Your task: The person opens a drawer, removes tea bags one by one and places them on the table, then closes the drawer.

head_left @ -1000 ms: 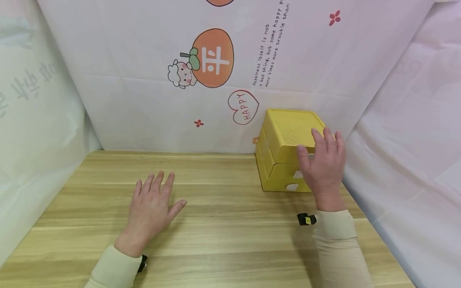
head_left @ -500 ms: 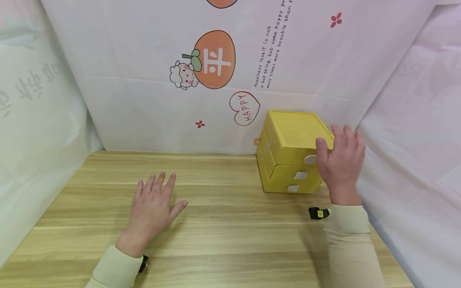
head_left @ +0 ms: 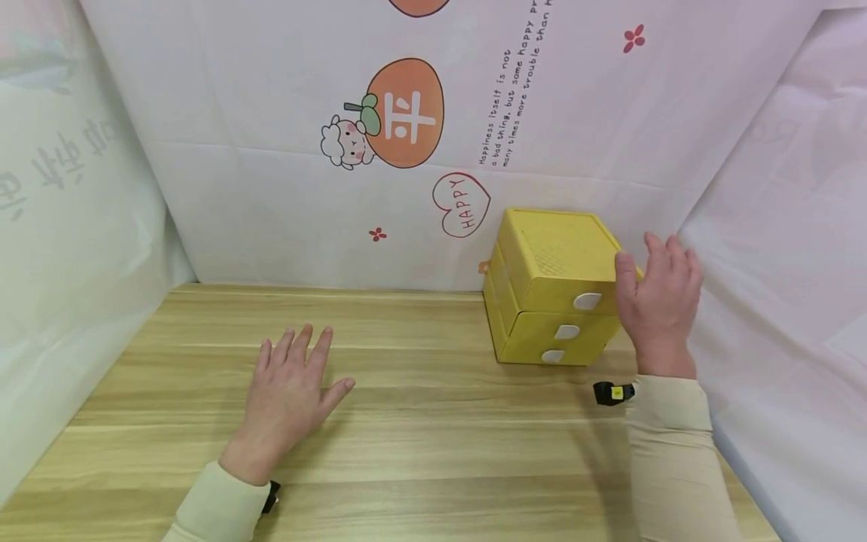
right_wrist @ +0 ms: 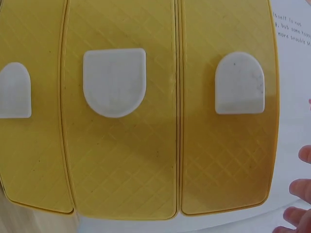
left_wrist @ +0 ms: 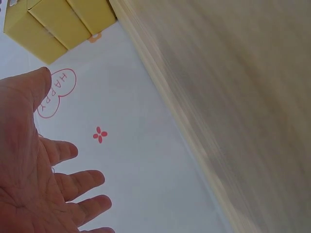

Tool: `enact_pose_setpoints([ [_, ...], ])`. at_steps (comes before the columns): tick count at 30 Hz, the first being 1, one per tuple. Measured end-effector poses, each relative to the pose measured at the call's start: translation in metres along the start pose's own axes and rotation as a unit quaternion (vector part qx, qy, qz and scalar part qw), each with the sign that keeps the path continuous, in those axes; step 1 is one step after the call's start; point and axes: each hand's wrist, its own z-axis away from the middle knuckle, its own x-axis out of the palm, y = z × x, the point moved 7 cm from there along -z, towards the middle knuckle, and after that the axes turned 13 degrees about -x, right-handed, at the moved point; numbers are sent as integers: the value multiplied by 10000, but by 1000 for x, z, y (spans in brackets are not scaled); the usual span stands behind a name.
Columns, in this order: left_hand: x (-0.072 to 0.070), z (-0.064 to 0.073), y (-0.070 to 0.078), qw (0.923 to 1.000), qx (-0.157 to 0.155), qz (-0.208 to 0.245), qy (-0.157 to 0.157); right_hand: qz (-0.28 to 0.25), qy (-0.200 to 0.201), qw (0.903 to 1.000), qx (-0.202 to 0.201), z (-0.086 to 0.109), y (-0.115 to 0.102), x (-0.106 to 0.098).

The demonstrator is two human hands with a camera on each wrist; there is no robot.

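A yellow chest of three small drawers (head_left: 552, 305) stands on the table against the back sheet, right of the middle. Each drawer front carries a white rounded handle (right_wrist: 114, 82), seen up close in the right wrist view. My right hand (head_left: 659, 309) is held up at the chest's front right corner, its thumb overlapping the edge in the head view. Its fingers (right_wrist: 302, 189) are parted and hold nothing. Over the left part of the table, my left hand (head_left: 281, 395) is spread palm down and holds nothing; its thumb points towards the chest.
The wood-grain table (head_left: 406, 436) is bordered by a printed white sheet (head_left: 271, 188) at the back and hanging white sheets (head_left: 792, 301) on both sides. Black wrist cameras (head_left: 612, 393) stick out beside the cuffs.
My right hand has moved to the right, from in front of the drawer fronts to the chest's right edge, uncovering the handles. The left hand stays in place.
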Motion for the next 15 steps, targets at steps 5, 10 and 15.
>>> enact_pose_setpoints([
  [5,0,0,0,10000,-5,16,-7,-173,-349,9978,540,2,12,5],
  [10,0,0,0,10000,2,24,11,-291,-631,9938,869,2,21,10],
  [15,0,0,0,10000,8,24,33,-487,-844,9906,961,3,27,14],
])
